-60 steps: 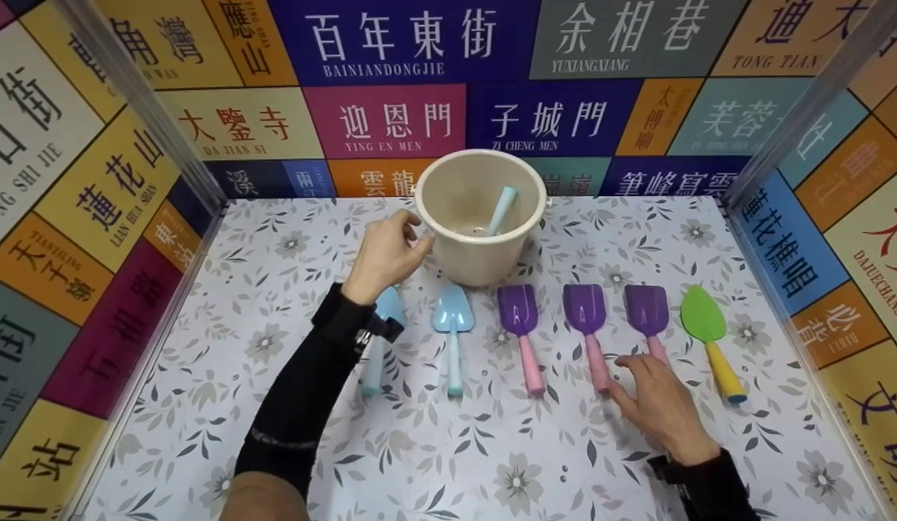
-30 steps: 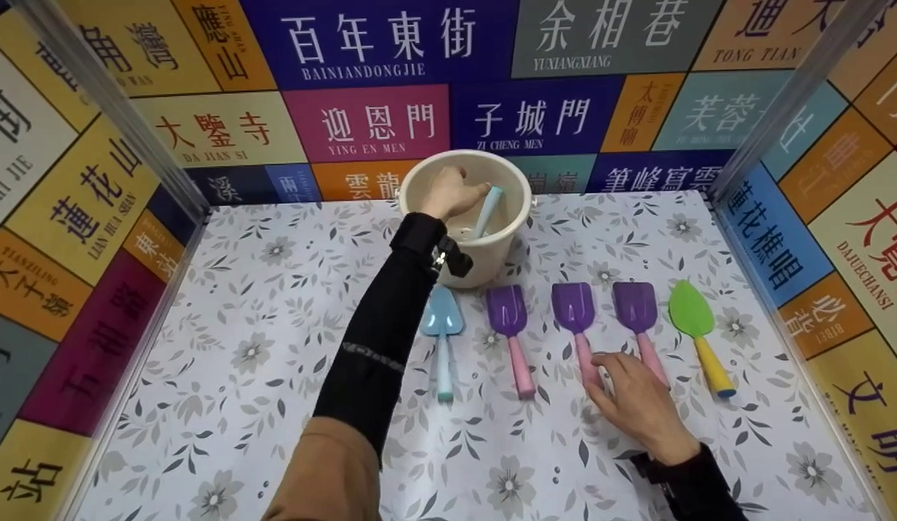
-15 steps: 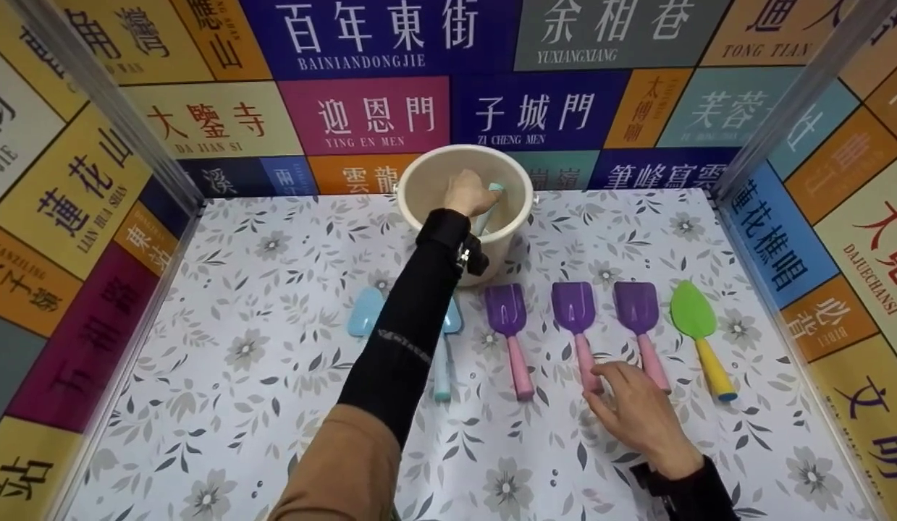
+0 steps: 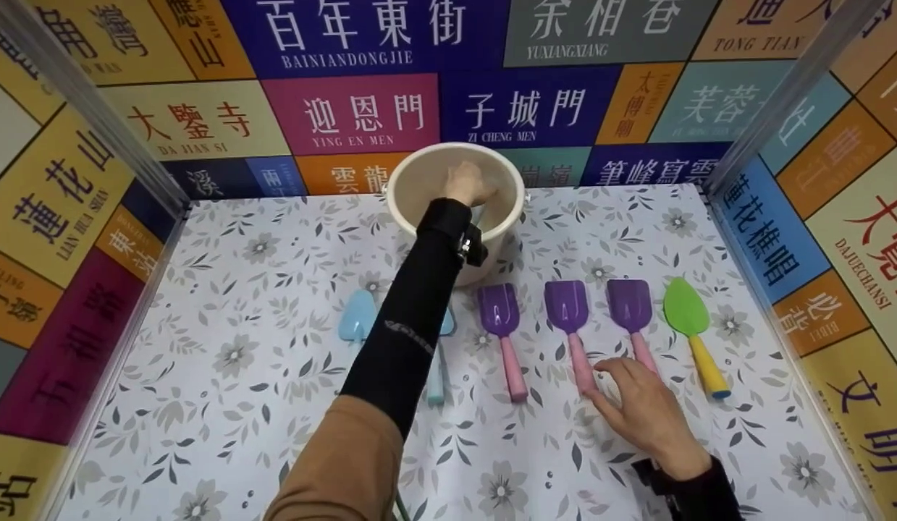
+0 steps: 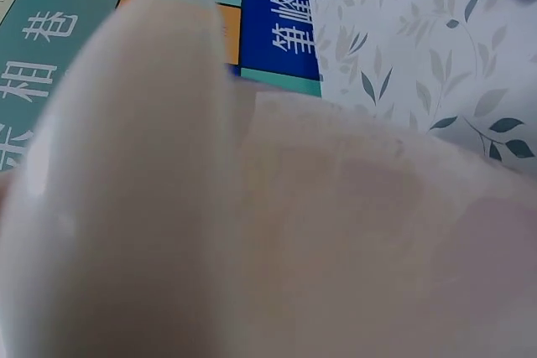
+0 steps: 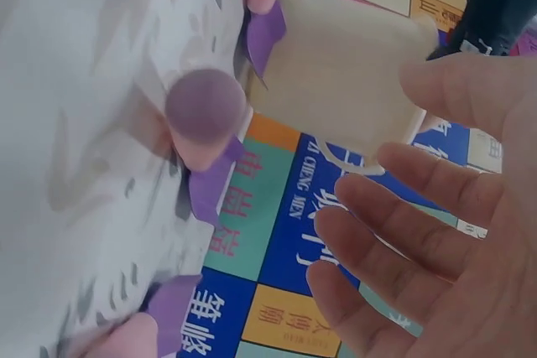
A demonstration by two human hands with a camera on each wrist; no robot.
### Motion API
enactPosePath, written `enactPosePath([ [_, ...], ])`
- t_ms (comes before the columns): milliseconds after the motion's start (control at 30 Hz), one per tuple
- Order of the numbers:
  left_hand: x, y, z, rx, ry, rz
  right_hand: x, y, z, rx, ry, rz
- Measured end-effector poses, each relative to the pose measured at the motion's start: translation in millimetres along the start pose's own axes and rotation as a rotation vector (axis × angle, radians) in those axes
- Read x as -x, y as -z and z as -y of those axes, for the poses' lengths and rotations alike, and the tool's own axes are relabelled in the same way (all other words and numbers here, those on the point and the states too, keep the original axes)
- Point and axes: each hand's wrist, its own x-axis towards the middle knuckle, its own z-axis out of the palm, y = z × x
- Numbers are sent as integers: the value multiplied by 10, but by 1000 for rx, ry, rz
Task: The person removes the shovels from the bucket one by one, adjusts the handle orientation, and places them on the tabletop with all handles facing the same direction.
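My left hand (image 4: 468, 182) reaches down inside the cream bucket (image 4: 412, 184), beside the light blue handle (image 4: 478, 214) standing in it. Its fingers are hidden, and the left wrist view is too blurred to show a grip. Near the pink handle of the middle purple shovel (image 4: 566, 305) hovers my right hand (image 4: 640, 409), fingers loosely bent and holding nothing. A purple shovel (image 4: 499, 307) lies to the left of that one and another purple shovel (image 4: 629, 304) to the right. One light blue shovel (image 4: 358, 318) and a partly covered light blue shovel (image 4: 436, 383) lie by my left forearm.
A green shovel with a yellow handle (image 4: 685, 307) ends the row on the right. Walls with colourful printed signs (image 4: 350, 116) enclose the flower-patterned tabletop (image 4: 238, 420) at the back and sides. The bucket stands close to the back wall.
My left hand has moved from outside the bucket's left rim into it, then deeper and right, covering most of the blue handle. My right hand stays near the purple shovels.
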Motion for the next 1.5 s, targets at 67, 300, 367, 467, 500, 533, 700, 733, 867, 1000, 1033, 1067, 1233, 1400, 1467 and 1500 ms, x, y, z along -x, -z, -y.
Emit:
enactPosePath([
  [67, 7, -19, 13, 8, -3, 8, -2, 10, -2, -1, -1, -7],
  [300, 26, -115, 21, 37, -48, 39, 30, 29, -17, -3, 12, 32],
  [367, 29, -126, 20, 39, -65, 63, 29, 26, -16, 5, 13, 38],
  [467, 26, -140, 25, 33, -81, 110, 26, 17, -6, 12, 7, 46],
  [500, 24, -145, 26, 34, -87, 125, 21, 16, 3, 12, 4, 48],
  [533, 21, -150, 29, 32, -96, 141, 22, 13, 5, 13, 1, 51],
  [700, 26, -148, 32, 23, -106, 223, 21, 5, 5, 8, 6, 50],
  [733, 30, -142, 30, 22, -100, 240, 25, 2, 0, 9, 9, 50],
  [867, 34, -128, 26, 2, -111, 317, 34, -5, -2, 17, 19, 49],
  [1000, 37, -121, 36, -47, -137, 367, 37, -2, 0, 18, 15, 60],
  [1033, 37, -120, 42, -61, -140, 373, 36, 0, -2, 16, 12, 59],
  [1067, 36, -119, 48, -76, -147, 376, 34, 3, -3, 13, 10, 57],
  [1233, 20, -138, 85, -94, -206, 369, 31, 11, -12, 5, 8, 43],
  [1400, -19, -165, 118, -59, -287, 359, 50, -7, -11, 10, 5, 66],
  [1467, -27, -174, 125, -51, -294, 344, 57, -14, -7, 12, 0, 75],
  [1500, -24, -176, 127, -42, -291, 333, 61, -17, -4, 11, -1, 78],
])
